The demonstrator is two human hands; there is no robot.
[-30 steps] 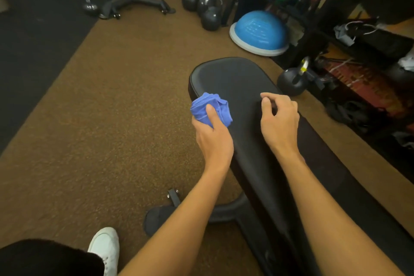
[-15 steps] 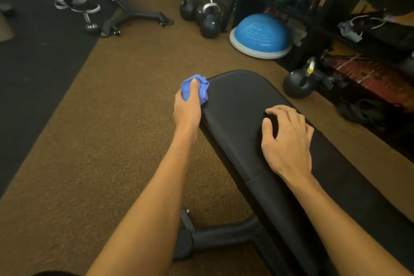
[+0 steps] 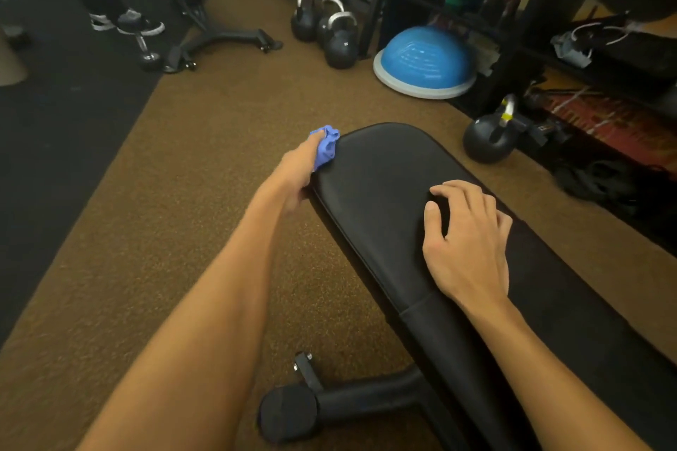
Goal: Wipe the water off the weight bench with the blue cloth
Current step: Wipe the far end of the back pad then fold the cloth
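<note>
Black padding of the bench (image 3: pixel 373 194) runs off the bottom edge. The right hand (image 3: pixel 469 242) rests on it, fingers arched, holding nothing. The left hand (image 3: pixel 296 172) grips the bunched blue cloth (image 3: pixel 327 150) against the pad's far-left edge, fingers mostly hidden. Beyond lie brown speckled floor (image 3: pixel 183 231), kettlebells (image 3: pixel 340 48) with marks too small to read, and a blue dome (image 3: pixel 426 59).

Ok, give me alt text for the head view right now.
The left hand holds a bunched blue cloth against the far left edge of a black weight bench, while the right hand rests on its padding. Beyond sit kettlebells and a blue half-ball.
</note>
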